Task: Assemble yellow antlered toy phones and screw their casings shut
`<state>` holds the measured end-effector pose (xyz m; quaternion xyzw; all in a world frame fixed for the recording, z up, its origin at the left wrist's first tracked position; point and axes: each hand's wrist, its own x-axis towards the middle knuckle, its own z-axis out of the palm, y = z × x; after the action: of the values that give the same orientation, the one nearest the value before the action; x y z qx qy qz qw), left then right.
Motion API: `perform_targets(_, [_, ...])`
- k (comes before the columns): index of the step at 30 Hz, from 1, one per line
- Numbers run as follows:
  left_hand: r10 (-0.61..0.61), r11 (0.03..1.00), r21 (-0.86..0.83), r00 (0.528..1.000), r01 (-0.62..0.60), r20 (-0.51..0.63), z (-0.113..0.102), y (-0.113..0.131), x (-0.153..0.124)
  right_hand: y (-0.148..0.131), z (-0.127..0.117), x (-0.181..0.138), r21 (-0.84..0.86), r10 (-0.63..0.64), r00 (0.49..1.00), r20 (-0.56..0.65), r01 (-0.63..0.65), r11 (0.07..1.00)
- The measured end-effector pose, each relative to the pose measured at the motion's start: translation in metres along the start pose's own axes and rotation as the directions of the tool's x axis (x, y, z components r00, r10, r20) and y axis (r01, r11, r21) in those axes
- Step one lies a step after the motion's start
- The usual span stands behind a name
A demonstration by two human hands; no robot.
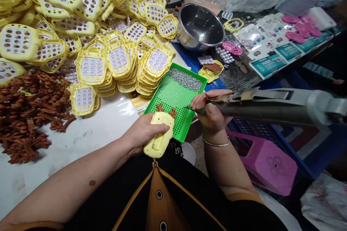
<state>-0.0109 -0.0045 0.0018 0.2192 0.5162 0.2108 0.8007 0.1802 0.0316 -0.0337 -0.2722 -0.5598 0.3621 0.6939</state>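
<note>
One yellow toy (159, 141) with antlers (159, 107) fitted is gripped in my left hand (143, 131) over the green tray (162, 92); my right hand (211, 111) clasps a screwdriver (257, 111). Stacked shells (158, 61) remain open; whether the toy is fastened, I can't tell.

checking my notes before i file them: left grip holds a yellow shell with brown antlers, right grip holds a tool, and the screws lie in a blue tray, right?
Not quite: the tray is green, not blue, as the head view shows. The left grip holds the yellow shell with brown antlers, the right grip a tool, and the screws lie in that tray.
</note>
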Motion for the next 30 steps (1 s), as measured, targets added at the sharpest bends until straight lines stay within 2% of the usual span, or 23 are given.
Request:
perform_targets(5, [0.005,0.989,-0.145,0.998,0.004,0.060,-0.003,0.002,-0.002,0.003,-0.001,0.000,0.028,0.017,0.999,0.041,-0.018,0.999])
perform_targets(8, [0.104,0.970,-0.226,0.994,-0.094,0.035,-0.003,0.002,-0.003,-0.003,0.000,0.003,0.026,0.035,0.997,0.067,-0.037,0.999])
perform_targets(10, [0.165,0.960,-0.231,0.986,-0.157,0.012,-0.002,0.001,-0.003,-0.015,0.006,0.005,0.034,-0.013,1.000,0.026,0.012,0.999])
perform_targets(13, [0.187,0.961,-0.207,0.982,-0.182,0.003,-0.001,0.000,-0.003,-0.042,0.019,0.007,0.077,-0.081,0.996,-0.048,0.084,0.993])
perform_targets(16, [0.195,0.961,-0.199,0.981,-0.192,-0.003,0.001,0.000,-0.002,-0.069,0.033,0.005,0.122,-0.050,0.999,-0.007,0.050,0.991])
perform_targets(19, [0.195,0.965,-0.182,0.981,-0.190,0.005,0.002,0.000,-0.003,-0.083,0.042,0.003,0.159,-0.068,0.997,0.030,0.062,0.985])
perform_targets(22, [0.179,0.972,-0.154,0.984,-0.177,-0.002,0.004,-0.001,-0.005,-0.083,0.045,0.004,0.180,-0.085,0.996,0.042,0.076,0.981])
perform_targets(27, [0.212,0.975,-0.076,0.977,-0.211,0.005,0.003,-0.004,-0.005,-0.075,0.046,0.007,0.194,-0.079,0.985,0.151,0.049,0.980])
perform_targets(30, [0.223,0.973,-0.051,0.975,-0.223,-0.003,0.002,-0.004,-0.004,-0.069,0.047,0.006,0.216,-0.037,0.988,0.149,0.004,0.976])
